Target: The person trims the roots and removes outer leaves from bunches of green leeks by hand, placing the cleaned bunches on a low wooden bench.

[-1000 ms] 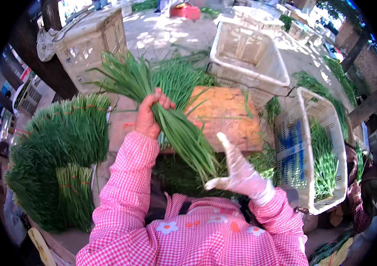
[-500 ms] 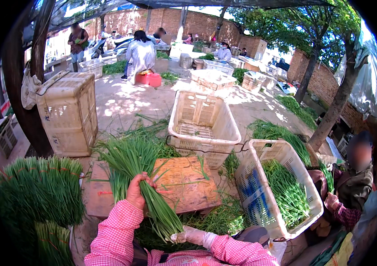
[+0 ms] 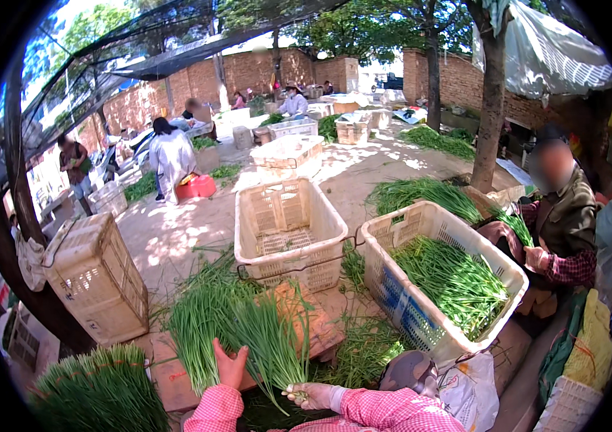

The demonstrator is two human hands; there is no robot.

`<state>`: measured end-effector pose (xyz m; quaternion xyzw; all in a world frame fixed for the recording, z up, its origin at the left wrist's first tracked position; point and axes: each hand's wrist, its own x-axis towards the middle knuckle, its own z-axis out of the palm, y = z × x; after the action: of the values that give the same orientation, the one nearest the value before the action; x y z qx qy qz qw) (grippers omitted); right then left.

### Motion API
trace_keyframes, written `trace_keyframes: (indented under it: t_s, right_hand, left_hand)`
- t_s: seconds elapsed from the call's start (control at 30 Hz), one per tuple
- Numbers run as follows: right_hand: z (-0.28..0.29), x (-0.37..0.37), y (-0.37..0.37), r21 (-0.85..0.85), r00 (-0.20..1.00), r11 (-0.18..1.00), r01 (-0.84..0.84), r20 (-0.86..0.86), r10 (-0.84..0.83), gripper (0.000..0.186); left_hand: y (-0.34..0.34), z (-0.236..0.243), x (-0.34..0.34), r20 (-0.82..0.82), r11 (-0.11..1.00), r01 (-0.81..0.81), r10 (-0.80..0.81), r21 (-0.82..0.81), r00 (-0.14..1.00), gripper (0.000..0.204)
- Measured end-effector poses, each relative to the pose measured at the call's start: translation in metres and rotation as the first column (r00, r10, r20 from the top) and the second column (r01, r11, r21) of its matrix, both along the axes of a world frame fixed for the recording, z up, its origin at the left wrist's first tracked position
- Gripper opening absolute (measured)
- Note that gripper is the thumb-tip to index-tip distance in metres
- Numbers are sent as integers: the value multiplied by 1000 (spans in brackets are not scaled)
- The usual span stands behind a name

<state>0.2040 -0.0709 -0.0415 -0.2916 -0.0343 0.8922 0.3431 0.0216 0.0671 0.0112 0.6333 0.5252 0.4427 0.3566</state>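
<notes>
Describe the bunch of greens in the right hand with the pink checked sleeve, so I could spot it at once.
Find the pale crate near the middle, then look down to the orange-brown board below it. There the bunch of greens fans up from the right hand. Unlike the greens just left of it, this bunch is gripped by its stem ends.

At the lower middle, we count one left hand (image 3: pixel 231 367), one right hand (image 3: pixel 311 395), one held bunch of greens (image 3: pixel 275 345) and one wooden board (image 3: pixel 325 333); centre and right, two big open crates (image 3: pixel 299 263); far right, one person (image 3: pixel 574 216).
</notes>
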Motion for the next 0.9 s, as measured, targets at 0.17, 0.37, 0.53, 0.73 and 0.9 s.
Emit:
trace_keyframes:
  t_s: [0.17,0.37,0.53,0.73,0.9]
  right_hand:
    - [-11,2,3,15,997,1000,23,68,-23,19]
    - [-21,2,0,57,994,997,-53,96,47,19]
    - [-22,1,-2,120,976,990,-70,215,43,22]
    - [-11,4,-3,95,966,992,-83,253,57,19]
    - [3,3,-3,61,956,996,-65,291,45,18]
  left_hand:
    - [-105,3,9,209,957,236,-198,-172,958,39]
    - [-139,-27,9,388,476,295,106,-828,916,64]
    - [-115,-47,21,441,370,320,310,-872,842,43]
    - [-128,-45,10,326,573,-38,519,-819,790,39]
    - [-130,-35,3,289,536,-38,512,-843,809,35]
